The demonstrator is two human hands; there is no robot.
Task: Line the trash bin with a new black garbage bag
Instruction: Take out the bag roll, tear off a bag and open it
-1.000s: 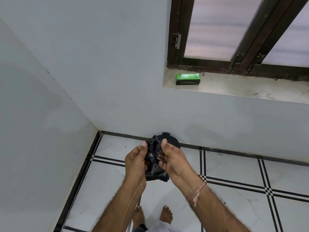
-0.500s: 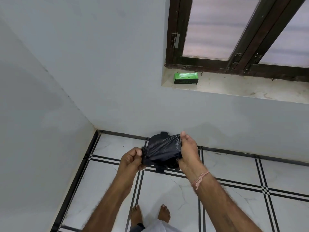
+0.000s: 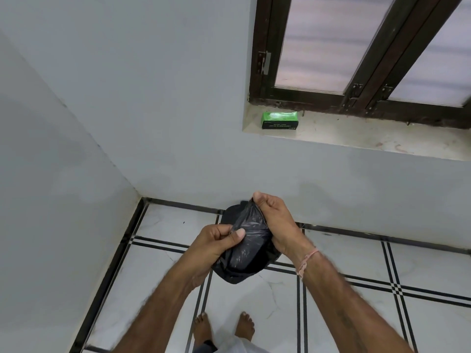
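Observation:
A crumpled black garbage bag (image 3: 248,240) is stretched between both hands at waist height. My left hand (image 3: 216,240) pinches its lower left edge with thumb on top. My right hand (image 3: 276,220) grips the upper edge, raised higher than the left. Directly below and behind the bag stands the black trash bin (image 3: 229,212) on the floor against the wall; only parts of its dark rim show around the bag, the rest is hidden.
White floor tiles (image 3: 356,250) with black double lines meet grey walls in a corner at the left. A green box (image 3: 279,120) lies on the stone window sill (image 3: 369,138) under a dark wooden window frame. My bare feet (image 3: 224,327) stand at the bottom.
The hands pulled apart and spread the bunched bag. Since half a second ago the right hand rose and the left moved closer, so the bag now hangs slanted.

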